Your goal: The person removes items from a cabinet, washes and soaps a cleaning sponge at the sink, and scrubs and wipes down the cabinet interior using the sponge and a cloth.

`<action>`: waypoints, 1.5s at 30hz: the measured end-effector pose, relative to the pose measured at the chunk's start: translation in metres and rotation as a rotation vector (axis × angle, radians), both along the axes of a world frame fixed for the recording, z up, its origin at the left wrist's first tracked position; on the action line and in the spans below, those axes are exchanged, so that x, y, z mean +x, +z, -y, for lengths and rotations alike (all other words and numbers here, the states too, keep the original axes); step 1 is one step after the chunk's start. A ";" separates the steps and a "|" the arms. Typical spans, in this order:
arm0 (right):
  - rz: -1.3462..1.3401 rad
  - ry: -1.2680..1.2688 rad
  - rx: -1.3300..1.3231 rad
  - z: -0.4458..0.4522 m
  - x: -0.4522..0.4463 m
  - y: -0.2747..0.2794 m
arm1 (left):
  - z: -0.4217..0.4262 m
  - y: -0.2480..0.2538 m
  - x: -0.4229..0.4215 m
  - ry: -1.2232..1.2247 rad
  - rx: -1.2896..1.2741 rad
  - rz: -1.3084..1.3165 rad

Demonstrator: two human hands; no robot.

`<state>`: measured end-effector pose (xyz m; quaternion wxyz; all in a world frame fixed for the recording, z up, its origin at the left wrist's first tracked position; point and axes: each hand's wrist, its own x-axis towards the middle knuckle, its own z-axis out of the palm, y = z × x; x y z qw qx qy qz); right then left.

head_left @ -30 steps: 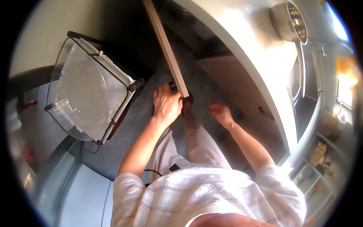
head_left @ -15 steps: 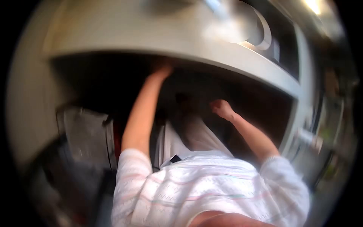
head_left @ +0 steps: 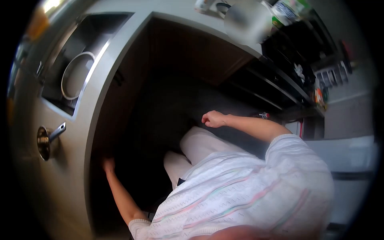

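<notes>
At the lower left, my left hand (head_left: 108,163) reaches down beside the dark cabinet front (head_left: 116,108), under the counter edge. Its fingers fade into shadow, so whether it touches or holds anything cannot be made out. My right hand (head_left: 214,119) hangs in the air ahead of my body, above the dark floor (head_left: 168,100). Its fingers are curled in and nothing shows in them. Nearest to my left hand on the worktop is a small metal saucepan (head_left: 44,143) with its handle pointing toward the sink.
A sink (head_left: 114,24) at the upper left holds a round pale-rimmed basin (head_left: 63,82). The pale counter (head_left: 98,86) bends around a corner. A dark stove or oven front (head_left: 276,86) stands at right, with packages (head_left: 288,12) above. A blurred pale round patch covers part of the top.
My view has swung round, bringing the sink, saucepan and stove into sight. My left arm now points to the lower left; my right hand stays curled in front of me.
</notes>
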<state>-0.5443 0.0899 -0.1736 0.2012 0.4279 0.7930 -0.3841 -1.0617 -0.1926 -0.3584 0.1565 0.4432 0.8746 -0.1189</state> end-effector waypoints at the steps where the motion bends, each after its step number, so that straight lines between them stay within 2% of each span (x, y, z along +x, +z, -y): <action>1: -0.009 -0.038 0.004 0.004 0.022 0.001 | -0.027 0.056 0.026 0.123 0.178 0.211; 2: 0.009 -0.029 0.014 0.008 0.041 0.002 | -0.054 0.113 0.054 0.233 0.345 0.404; 4: 0.023 -0.030 0.017 0.017 0.076 0.000 | -0.095 0.173 0.084 0.066 0.599 0.243; 6: 0.022 -0.071 0.005 0.024 0.095 0.015 | -0.136 0.235 0.118 -0.137 1.066 0.448; 8: -0.022 -0.136 0.008 0.031 0.121 0.014 | -0.173 0.317 0.165 -0.306 1.198 0.418; 10: -0.079 -0.212 0.009 0.040 0.152 0.013 | -0.192 0.399 0.226 -0.558 1.258 0.171; 12: -0.105 -0.293 0.003 0.051 0.187 0.029 | -0.198 0.438 0.266 -0.719 1.317 0.344; 14: -0.121 -0.362 0.043 0.066 0.244 0.019 | -0.198 0.460 0.316 -0.860 1.303 0.454; 17: -0.071 -0.460 0.114 0.097 0.332 0.025 | -0.196 0.471 0.410 -1.097 1.189 0.627; 20: -0.050 -0.674 0.112 0.127 0.413 0.054 | -0.193 0.471 0.509 -1.331 1.004 0.811; 23: -0.383 -0.881 0.353 0.144 0.482 0.083 | -0.184 0.461 0.599 -1.556 0.789 0.993; 25: -0.624 -1.068 0.583 0.143 0.506 0.152 | -0.181 0.453 0.646 -1.681 0.649 1.093; 26: -0.883 -1.075 0.686 0.148 0.509 0.208 | -0.179 0.451 0.667 -1.734 0.586 1.137; 27: -0.992 -1.148 0.743 0.160 0.507 0.269 | -0.181 0.449 0.683 -1.779 0.538 1.176; 29: -1.008 -0.949 1.255 0.195 0.497 0.362 | -0.187 0.447 0.710 -1.855 0.452 1.237; 30: -0.910 -0.791 1.489 0.209 0.489 0.393 | -0.193 0.445 0.720 -1.894 0.430 1.250; 32: -0.480 -0.505 1.775 0.226 0.466 0.424 | -0.213 0.444 0.739 -1.970 0.398 1.284; 34: -0.105 -0.326 1.829 0.216 0.448 0.431 | -0.242 0.443 0.754 -2.049 0.385 1.286; 36: 0.143 -0.266 1.805 0.196 0.440 0.429 | -0.270 0.448 0.769 -2.101 0.367 1.281; 39: 0.291 -0.275 1.796 0.167 0.434 0.421 | -0.313 0.455 0.787 -2.147 0.352 1.266; 45: 0.293 -0.293 1.742 0.131 0.445 0.395 | -0.354 0.452 0.822 -2.116 0.368 1.295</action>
